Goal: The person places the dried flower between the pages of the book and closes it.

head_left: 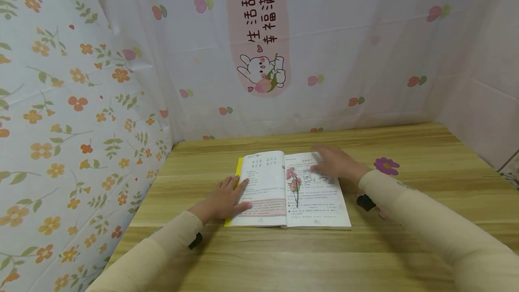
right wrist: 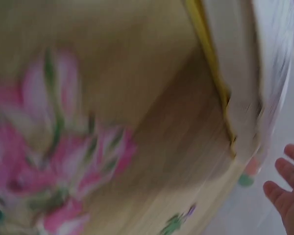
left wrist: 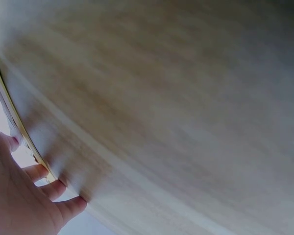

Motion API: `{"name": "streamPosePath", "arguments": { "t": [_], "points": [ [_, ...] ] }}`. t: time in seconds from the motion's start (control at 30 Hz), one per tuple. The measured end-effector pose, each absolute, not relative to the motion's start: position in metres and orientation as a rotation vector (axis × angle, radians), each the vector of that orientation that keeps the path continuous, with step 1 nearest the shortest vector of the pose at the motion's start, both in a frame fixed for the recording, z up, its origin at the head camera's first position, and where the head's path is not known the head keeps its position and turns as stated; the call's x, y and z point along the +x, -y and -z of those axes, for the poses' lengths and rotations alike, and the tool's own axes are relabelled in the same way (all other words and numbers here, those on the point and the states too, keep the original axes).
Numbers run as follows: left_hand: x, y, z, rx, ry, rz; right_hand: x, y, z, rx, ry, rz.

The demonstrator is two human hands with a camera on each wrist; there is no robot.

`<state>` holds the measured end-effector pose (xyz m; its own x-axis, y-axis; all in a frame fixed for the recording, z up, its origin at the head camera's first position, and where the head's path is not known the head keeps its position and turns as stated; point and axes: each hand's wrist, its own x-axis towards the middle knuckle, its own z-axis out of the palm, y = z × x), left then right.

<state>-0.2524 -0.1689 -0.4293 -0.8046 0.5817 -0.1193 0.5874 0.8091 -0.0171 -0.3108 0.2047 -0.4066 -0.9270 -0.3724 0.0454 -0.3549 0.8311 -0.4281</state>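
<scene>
An open book [head_left: 263, 184] with a yellow cover lies on the table in the head view. On its right page is a pink flower [head_left: 294, 184] with a thin green stem. My left hand [head_left: 223, 198] rests at the book's left edge with fingers spread, the thumb over the printed left page. In the left wrist view, the fingertips [left wrist: 78, 203] of that hand reach past the yellow edge. My right hand [head_left: 338, 163], blurred by motion, is over the upper right of the right page. Its fingers [right wrist: 289, 171] look spread and hold nothing in the right wrist view.
To the right of the book, a purple flower [head_left: 386, 166] lies on the wooden table [head_left: 259, 260]. Pink flowers [right wrist: 63, 147] and a small purple sprig [right wrist: 179, 220] show beside the book in the right wrist view. Patterned cloth [head_left: 344, 48] hangs behind the table.
</scene>
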Motion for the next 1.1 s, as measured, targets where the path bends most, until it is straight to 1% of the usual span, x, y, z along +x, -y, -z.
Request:
{"name": "streamPosePath", "arguments": {
  "t": [0.37, 0.8, 1.1],
  "points": [
    [-0.252, 0.169, 0.431, 0.950, -2.903, 0.091, -0.322, -0.223, 0.417, -0.836, -2.981, 0.264],
    [-0.254, 0.170, 0.435, 0.922, -2.895, 0.093, -0.323, -0.222, 0.417, -0.715, -2.886, 0.339],
    [-0.252, 0.169, 0.432, 0.928, -2.890, 0.066, -0.326, -0.224, 0.421, -0.753, -2.947, 0.351]
  ]
}}
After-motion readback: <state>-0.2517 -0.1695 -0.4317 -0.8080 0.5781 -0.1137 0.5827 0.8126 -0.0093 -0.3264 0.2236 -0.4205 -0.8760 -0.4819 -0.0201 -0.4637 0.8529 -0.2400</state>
